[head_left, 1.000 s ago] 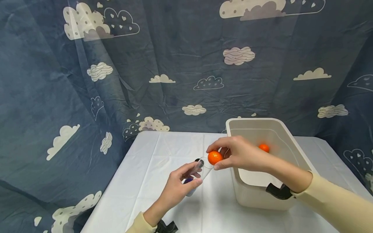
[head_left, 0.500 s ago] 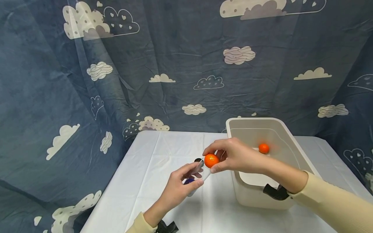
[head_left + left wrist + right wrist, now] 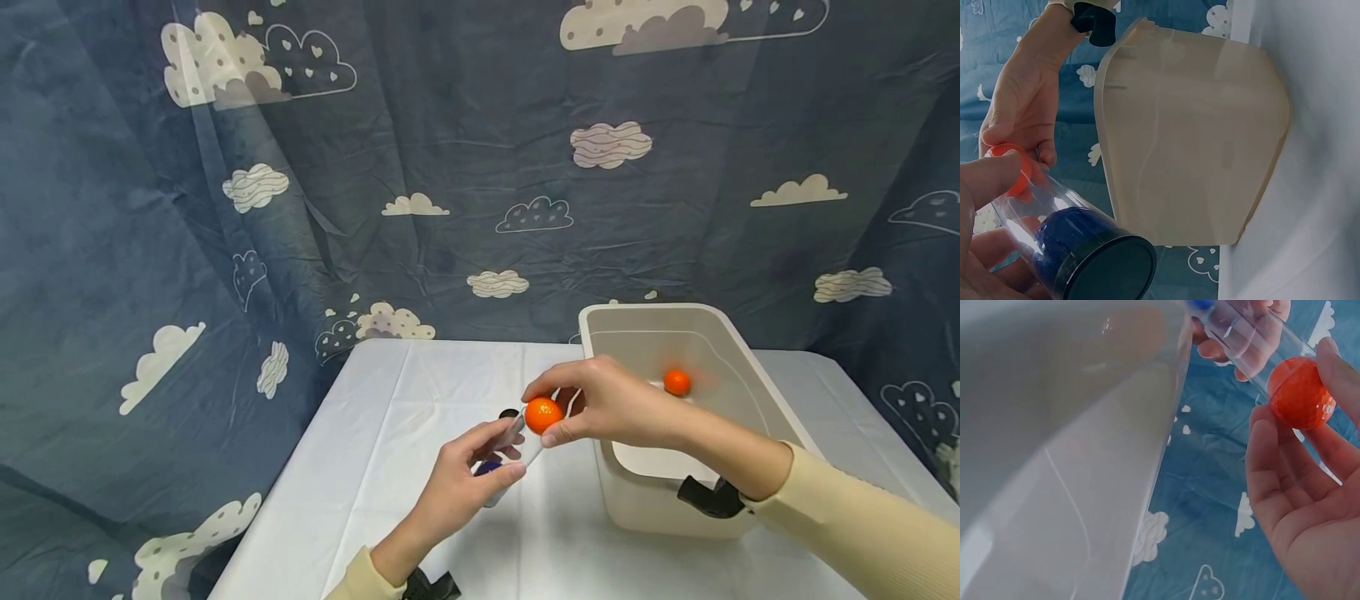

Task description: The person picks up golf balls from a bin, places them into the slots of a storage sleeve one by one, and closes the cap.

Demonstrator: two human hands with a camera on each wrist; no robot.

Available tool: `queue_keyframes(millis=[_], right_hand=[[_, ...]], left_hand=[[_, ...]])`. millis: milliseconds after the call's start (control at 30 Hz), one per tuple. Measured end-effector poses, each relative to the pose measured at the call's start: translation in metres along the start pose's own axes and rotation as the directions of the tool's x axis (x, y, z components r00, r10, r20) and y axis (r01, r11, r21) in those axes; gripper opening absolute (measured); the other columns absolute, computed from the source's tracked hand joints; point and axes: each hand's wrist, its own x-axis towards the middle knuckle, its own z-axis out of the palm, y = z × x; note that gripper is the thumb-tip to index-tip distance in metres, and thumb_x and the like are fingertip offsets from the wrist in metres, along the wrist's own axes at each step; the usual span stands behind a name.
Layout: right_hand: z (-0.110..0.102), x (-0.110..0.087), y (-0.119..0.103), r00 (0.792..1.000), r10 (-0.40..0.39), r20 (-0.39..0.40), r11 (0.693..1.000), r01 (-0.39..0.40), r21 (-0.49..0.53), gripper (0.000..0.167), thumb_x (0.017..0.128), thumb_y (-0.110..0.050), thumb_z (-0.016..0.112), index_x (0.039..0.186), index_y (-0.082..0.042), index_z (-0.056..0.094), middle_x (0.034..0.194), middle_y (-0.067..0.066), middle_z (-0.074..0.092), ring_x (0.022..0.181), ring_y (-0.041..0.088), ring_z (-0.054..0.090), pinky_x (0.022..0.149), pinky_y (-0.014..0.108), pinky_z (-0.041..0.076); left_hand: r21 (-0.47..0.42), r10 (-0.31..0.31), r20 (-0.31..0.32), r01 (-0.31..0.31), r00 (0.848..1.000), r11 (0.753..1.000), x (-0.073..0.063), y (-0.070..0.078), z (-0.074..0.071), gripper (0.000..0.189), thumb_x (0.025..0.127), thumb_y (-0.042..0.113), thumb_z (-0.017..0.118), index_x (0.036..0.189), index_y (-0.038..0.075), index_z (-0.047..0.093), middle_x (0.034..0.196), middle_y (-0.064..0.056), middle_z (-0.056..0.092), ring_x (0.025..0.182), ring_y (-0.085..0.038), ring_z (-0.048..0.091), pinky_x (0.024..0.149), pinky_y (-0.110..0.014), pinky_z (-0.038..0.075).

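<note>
My left hand (image 3: 459, 477) grips a clear plastic tube (image 3: 1075, 200), tilted with its mouth up toward the right. A dark blue ball (image 3: 1071, 240) lies inside at the tube's bottom, against a dark end cap (image 3: 1113, 272). Between the thumb and fingers of my right hand (image 3: 618, 402) is an orange golf ball (image 3: 543, 415), dimpled and shiny. In the right wrist view the golf ball (image 3: 1301, 394) sits right at the mouth, part of it seen through the clear wall. Both hands are above the table.
A deep beige bin (image 3: 622, 492) stands on the right under my right forearm, with another orange ball (image 3: 677, 382) inside. A small black object (image 3: 508, 413) shows just beyond my left fingers. White cloth covers the table (image 3: 420, 392); a cloud-patterned curtain (image 3: 450, 125) hangs behind.
My right hand has moved slightly left and down, bringing the orange golf ball from beside the tube to its mouth. The left hand with the tube has barely moved.
</note>
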Motion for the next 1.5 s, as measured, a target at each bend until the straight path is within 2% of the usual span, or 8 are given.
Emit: queue_keyframes(millis=[333,500,800,967,1133,1267,1400,1500], right_hand=[[0.003,0.001,0.002,1.0,-0.01,-0.002,0.999,0.01,-0.031,0.043,0.079,-0.034,0.088,0.118,-0.031,0.071,0.107,-0.018,0.068,0.087,0.008,0.067,0.075,0.029,0.058],[0.002,0.0,0.002,1.0,-0.014,-0.019,0.999,0.013,-0.052,0.043,0.08,-0.038,0.086,0.119,-0.03,0.07,0.105,-0.016,0.067,0.087,0.01,0.065,0.075,0.029,0.057],[-0.015,-0.002,0.005,0.998,0.029,-0.064,0.997,-0.034,-0.065,0.043,0.083,-0.038,0.084,0.122,-0.032,0.069,0.104,-0.013,0.067,0.088,0.01,0.065,0.077,0.029,0.057],[-0.028,-0.002,0.008,0.991,0.092,-0.102,0.992,-0.1,-0.076,0.043,0.083,-0.045,0.082,0.122,-0.032,0.069,0.104,-0.009,0.067,0.087,0.01,0.066,0.074,0.03,0.057],[-0.042,-0.002,0.02,0.978,0.131,-0.161,0.988,-0.142,-0.058,0.039,0.084,-0.039,0.083,0.118,-0.027,0.071,0.104,-0.007,0.069,0.086,0.013,0.068,0.073,0.031,0.058],[-0.054,-0.003,0.037,0.961,0.173,-0.215,0.979,-0.191,-0.066,0.037,0.085,-0.037,0.082,0.118,-0.023,0.072,0.104,-0.006,0.071,0.09,0.013,0.069,0.077,0.03,0.057],[-0.065,-0.006,0.058,0.935,0.226,-0.273,0.962,-0.259,-0.09,0.041,0.087,-0.041,0.08,0.121,-0.02,0.072,0.107,-0.002,0.072,0.094,0.015,0.069,0.082,0.033,0.056],[-0.071,-0.01,0.075,0.905,0.286,-0.315,0.944,-0.323,-0.07,0.044,0.086,-0.046,0.079,0.122,-0.021,0.071,0.111,0.0,0.071,0.097,0.018,0.067,0.083,0.035,0.055]], left_hand=[[0.014,-0.015,-0.011,0.015,1.0,1.0,-0.002,0.002,0.001,0.045,0.094,0.017,0.074,0.137,0.023,0.062,0.125,0.004,0.066,0.107,-0.025,0.067,0.089,-0.038,0.055],[0.031,-0.034,-0.016,0.035,0.999,0.999,-0.001,0.003,0.0,0.048,0.093,0.02,0.076,0.138,0.016,0.062,0.132,0.001,0.064,0.11,-0.02,0.065,0.093,-0.035,0.053],[0.027,-0.066,-0.027,0.066,0.997,0.997,-0.002,0.001,0.0,0.048,0.091,0.02,0.077,0.137,0.018,0.063,0.134,0.005,0.063,0.114,-0.018,0.063,0.097,-0.033,0.051],[0.027,-0.066,-0.028,0.067,0.997,0.997,-0.002,0.002,0.0,0.05,0.092,0.02,0.077,0.138,0.012,0.061,0.135,0.003,0.063,0.116,-0.018,0.063,0.098,-0.033,0.05],[0.026,-0.068,-0.031,0.068,0.997,0.997,-0.002,0.0,-0.001,0.051,0.091,0.019,0.077,0.138,0.01,0.061,0.134,0.007,0.063,0.116,-0.017,0.063,0.098,-0.033,0.051],[0.029,-0.062,-0.034,0.063,0.998,0.998,-0.003,0.0,-0.003,0.05,0.091,0.019,0.077,0.138,0.012,0.061,0.135,0.004,0.063,0.115,-0.018,0.063,0.097,-0.033,0.051],[0.029,-0.068,-0.034,0.069,0.997,0.997,-0.004,-0.001,-0.004,0.05,0.091,0.02,0.078,0.138,0.012,0.061,0.134,0.0,0.064,0.114,-0.018,0.063,0.097,-0.032,0.051],[0.033,-0.077,-0.035,0.078,0.996,0.996,-0.006,0.0,-0.005,0.051,0.091,0.021,0.078,0.138,0.01,0.061,0.133,-0.003,0.064,0.113,-0.018,0.063,0.097,-0.032,0.051]])
